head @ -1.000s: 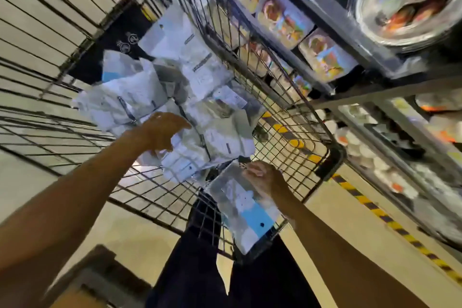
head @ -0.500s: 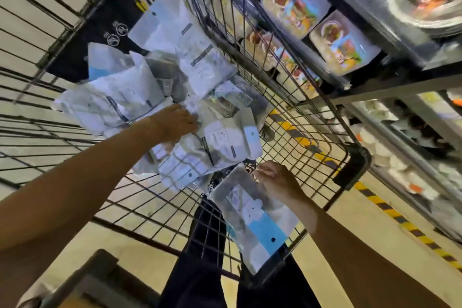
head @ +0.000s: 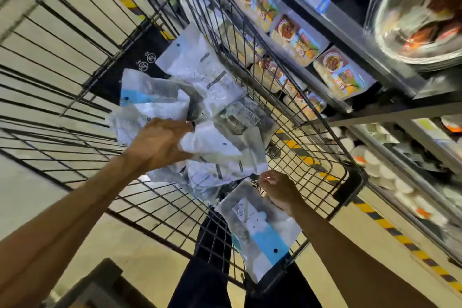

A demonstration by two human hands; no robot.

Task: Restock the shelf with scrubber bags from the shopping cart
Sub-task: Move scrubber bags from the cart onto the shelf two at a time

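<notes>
Basically pinching the clear blue-and-white plastic scrubber bag point(head: 260, 227) up top with the shelf-side right hand point(head: 280, 190), long axis dangling over the black wire cart point(head: 346, 175), clutching a crumpled white bag point(head: 210, 145) with the left hand point(head: 160, 142).

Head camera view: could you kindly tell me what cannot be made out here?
All in the head view:
- Left hand: fingertips buried in the pile of scrubber bags; how many it grips is unclear.
- The held bag in the right hand: print too small to read.
- Shelf goods: blurred, cut off by the right edge.
</notes>
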